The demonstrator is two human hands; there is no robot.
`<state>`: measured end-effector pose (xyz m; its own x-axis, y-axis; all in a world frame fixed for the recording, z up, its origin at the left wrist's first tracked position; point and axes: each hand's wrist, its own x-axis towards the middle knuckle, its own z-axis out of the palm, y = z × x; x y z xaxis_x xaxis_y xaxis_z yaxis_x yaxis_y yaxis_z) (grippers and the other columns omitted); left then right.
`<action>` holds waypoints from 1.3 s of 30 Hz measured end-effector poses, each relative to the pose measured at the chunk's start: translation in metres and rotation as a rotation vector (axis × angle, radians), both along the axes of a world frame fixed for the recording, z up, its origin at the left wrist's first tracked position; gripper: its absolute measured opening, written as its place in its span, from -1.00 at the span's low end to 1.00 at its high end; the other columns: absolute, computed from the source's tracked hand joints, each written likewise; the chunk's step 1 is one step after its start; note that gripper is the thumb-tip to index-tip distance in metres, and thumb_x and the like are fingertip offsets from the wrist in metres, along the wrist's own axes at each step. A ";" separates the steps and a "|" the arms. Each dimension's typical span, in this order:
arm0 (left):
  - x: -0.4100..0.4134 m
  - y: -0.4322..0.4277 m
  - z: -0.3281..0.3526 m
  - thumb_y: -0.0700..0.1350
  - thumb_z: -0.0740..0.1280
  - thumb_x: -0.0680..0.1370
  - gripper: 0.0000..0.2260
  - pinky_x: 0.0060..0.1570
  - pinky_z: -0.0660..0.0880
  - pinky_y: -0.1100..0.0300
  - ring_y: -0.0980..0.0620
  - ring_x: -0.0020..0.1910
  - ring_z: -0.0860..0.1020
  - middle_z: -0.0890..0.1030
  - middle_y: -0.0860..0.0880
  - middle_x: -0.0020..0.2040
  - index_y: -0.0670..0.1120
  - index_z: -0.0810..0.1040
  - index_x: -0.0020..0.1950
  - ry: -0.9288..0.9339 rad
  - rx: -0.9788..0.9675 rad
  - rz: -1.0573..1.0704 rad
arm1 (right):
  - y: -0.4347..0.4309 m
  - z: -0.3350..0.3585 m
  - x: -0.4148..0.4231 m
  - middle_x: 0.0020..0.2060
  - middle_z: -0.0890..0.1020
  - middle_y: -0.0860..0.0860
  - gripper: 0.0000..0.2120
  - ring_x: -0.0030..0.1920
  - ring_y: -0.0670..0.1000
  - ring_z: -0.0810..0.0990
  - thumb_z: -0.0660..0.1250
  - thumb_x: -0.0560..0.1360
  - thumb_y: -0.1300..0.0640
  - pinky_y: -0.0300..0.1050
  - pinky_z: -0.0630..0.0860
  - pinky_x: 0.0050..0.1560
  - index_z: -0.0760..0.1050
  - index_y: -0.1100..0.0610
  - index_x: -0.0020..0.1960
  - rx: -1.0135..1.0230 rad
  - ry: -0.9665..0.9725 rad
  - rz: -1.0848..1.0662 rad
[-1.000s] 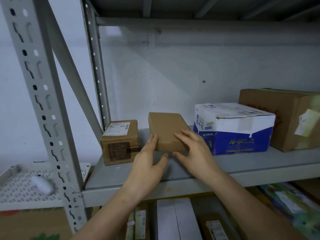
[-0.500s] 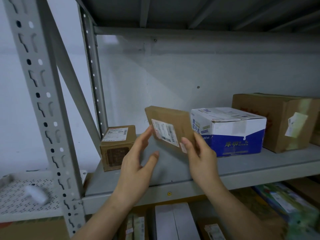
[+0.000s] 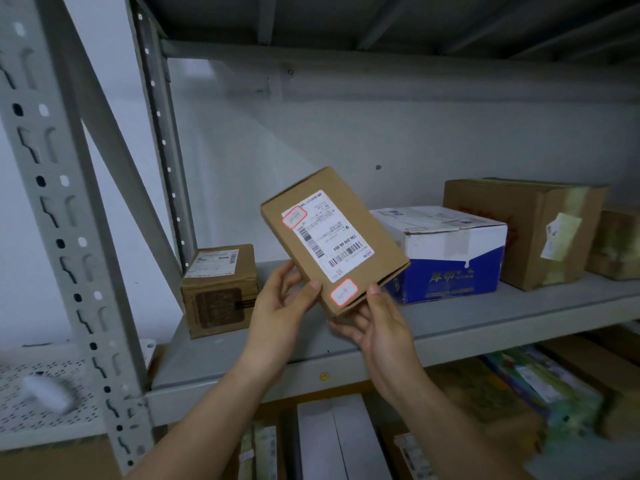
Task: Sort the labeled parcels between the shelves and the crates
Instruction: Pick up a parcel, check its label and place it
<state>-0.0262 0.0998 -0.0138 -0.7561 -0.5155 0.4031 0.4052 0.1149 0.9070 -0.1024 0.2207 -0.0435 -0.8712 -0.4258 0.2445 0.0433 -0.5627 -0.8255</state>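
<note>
A flat brown cardboard parcel (image 3: pixel 374 251) with a white barcode label is held tilted above the grey metal shelf (image 3: pixel 467 327), its label facing me. My left hand (image 3: pixel 280 306) grips its lower left edge, thumb on the front. My right hand (image 3: pixel 377 323) supports its bottom right corner from below. On the shelf stand a small labeled brown box (image 3: pixel 221 289) at the left, a blue and white carton (image 3: pixel 446 254) in the middle, and a large brown box (image 3: pixel 530 230) at the right.
A perforated grey upright (image 3: pixel 69 237) and a diagonal brace stand at the left. Beyond them lies a white perforated tray (image 3: pixel 41 400) with a white object. More parcels (image 3: pixel 332 441) fill the level below. Another brown box (image 3: pixel 620 244) sits at the far right.
The flat parcel was lying on the shelf; both hands lifted it off, turned it over and brought it toward me, so its label now faces the camera.
</note>
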 end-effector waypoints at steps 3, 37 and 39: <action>-0.002 -0.002 -0.002 -0.23 0.40 0.57 -0.42 0.09 0.64 0.12 0.06 0.15 0.67 0.67 0.00 0.21 -0.02 0.30 0.54 0.002 -0.016 0.021 | 0.008 -0.002 -0.002 0.11 0.70 0.13 -0.69 0.11 0.14 0.69 0.18 0.64 0.04 0.21 0.59 0.14 0.46 0.10 0.32 0.080 0.027 0.090; 0.015 -0.019 -0.014 -0.22 0.34 0.61 -0.44 0.26 0.56 0.13 0.10 0.26 0.61 0.64 0.06 0.28 0.17 0.31 0.54 -0.128 -0.149 0.140 | 0.040 -0.008 -0.061 0.17 0.65 -0.03 -0.60 0.17 -0.06 0.65 0.29 0.60 0.23 -0.08 0.64 0.12 0.40 -0.01 0.40 0.432 0.431 0.109; 0.015 -0.021 -0.017 -0.22 0.34 0.60 -0.43 0.24 0.56 0.16 0.10 0.28 0.60 0.64 0.06 0.29 0.14 0.30 0.55 -0.128 -0.141 0.131 | 0.039 -0.009 -0.060 0.13 0.65 -0.09 -0.57 0.17 -0.10 0.64 0.29 0.60 0.23 -0.10 0.64 0.12 0.37 -0.07 0.41 0.451 0.493 0.085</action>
<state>-0.0117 0.0787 -0.0306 -0.7358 -0.5584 0.3831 0.2612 0.2880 0.9213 -0.1627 0.2601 -0.0525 -0.6619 -0.6417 0.3874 -0.3703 -0.1695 -0.9133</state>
